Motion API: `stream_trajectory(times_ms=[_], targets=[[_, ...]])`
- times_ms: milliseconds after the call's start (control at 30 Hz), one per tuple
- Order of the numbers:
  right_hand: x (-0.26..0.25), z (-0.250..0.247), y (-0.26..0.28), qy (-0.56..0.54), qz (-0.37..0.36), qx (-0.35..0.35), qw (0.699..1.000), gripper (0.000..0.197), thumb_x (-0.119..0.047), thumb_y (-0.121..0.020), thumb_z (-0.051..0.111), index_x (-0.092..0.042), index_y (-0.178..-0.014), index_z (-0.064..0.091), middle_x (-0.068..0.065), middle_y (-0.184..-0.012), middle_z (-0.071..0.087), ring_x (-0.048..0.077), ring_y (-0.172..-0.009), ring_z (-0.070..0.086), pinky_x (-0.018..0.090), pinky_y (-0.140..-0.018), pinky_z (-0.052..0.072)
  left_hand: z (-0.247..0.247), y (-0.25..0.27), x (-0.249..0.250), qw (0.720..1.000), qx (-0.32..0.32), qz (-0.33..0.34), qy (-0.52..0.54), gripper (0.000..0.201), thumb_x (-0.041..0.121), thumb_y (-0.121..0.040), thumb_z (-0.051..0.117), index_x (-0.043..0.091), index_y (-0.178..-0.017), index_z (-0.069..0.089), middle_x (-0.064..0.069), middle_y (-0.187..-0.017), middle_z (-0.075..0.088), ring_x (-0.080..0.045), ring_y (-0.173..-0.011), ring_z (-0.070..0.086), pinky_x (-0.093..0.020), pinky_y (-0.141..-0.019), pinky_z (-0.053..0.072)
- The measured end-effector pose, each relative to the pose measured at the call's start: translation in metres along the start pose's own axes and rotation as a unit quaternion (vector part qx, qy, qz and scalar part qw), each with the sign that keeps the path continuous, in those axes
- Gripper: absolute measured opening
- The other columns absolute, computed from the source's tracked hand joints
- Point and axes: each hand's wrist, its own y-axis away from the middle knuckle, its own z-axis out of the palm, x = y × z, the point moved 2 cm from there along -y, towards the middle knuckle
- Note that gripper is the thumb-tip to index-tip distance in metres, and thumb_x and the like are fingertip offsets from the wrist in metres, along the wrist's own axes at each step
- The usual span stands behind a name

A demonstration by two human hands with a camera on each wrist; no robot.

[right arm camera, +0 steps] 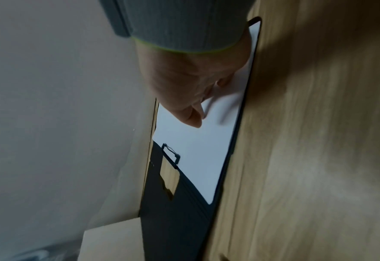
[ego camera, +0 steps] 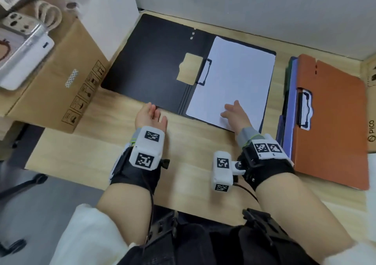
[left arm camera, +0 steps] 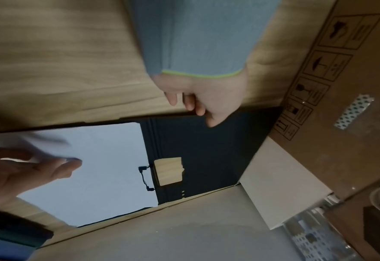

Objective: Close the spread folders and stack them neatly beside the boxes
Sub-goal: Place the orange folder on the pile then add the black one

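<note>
I have the black folder [ego camera: 150,65] lying spread open on the tabletop [ego camera: 101,148], straight ahead of both hands, its fold running away from me and leaning a little to the right. The empty cover lies on the left of that fold; the right half carries a white sheet [ego camera: 234,81] under a clip [ego camera: 204,71].

My left hand [ego camera: 151,116] is at the near edge of the left cover. In the left wrist view its fingers [left arm camera: 198,106] curl at that edge, seemingly catching it, though I cannot tell whether they are under the cover yet. My right hand [ego camera: 234,112] rests with loose, spread fingers on the near part of the white sheet, holding nothing.

The move turns on the fold: the left cover has to swing up and over it, rightward onto the sheet, so the left hand is the nearer one for the lift, and I judge the right should clear off the page first.

An orange folder [ego camera: 329,122] already lies shut on others to the right, just beside a cardboard box [ego camera: 371,110]; that looks like the stack to join. Another brown box [ego camera: 61,81] sits to the left.
</note>
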Motion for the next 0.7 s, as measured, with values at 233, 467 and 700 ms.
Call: stream_trajectory(times_ms=[233, 467, 700], targets=[[0.013, 0.000, -0.004, 0.077, -0.018, 0.017, 0.997, 0.049, -0.008, -0.089, 0.046, -0.012, -0.138, 0.043, -0.004, -0.161, 0.006, 0.015, -0.147, 0.014, 0.032, -0.116, 0.021, 0.009, 0.003, -0.006, 0.998, -0.051, 0.044, 0.014, 0.039, 0.043, -0.099, 0.028, 0.026, -0.105, 0.062, 0.007, -0.116, 0.060, -0.014, -0.121, 0.048, -0.034, -0.114, 0.026], [0.014, -0.013, 0.007, -0.026, 0.009, 0.028, 0.999, 0.034, -0.016, -0.092, 0.043, -0.010, -0.123, 0.057, 0.003, -0.156, 0.026, 0.020, -0.142, 0.028, 0.036, -0.115, 0.027, 0.032, 0.016, -0.023, 0.967, -0.174, 0.010, -0.188, 0.035, 0.007, -0.092, 0.051, 0.007, -0.127, 0.057, 0.006, -0.075, 0.073, -0.005, -0.062, 0.068, -0.015, -0.051, 0.054], [0.022, -0.066, 0.023, -0.479, 0.021, 0.014, 0.878, 0.079, -0.069, -0.086, 0.005, -0.023, -0.133, 0.048, 0.006, -0.142, 0.050, 0.028, -0.126, 0.048, 0.052, -0.108, 0.028, 0.055, 0.018, -0.030, 0.936, -0.147, 0.035, -0.319, 0.060, -0.011, -0.081, 0.058, 0.006, -0.137, 0.044, -0.007, -0.126, 0.056, -0.023, -0.103, 0.056, -0.037, -0.096, 0.046]])
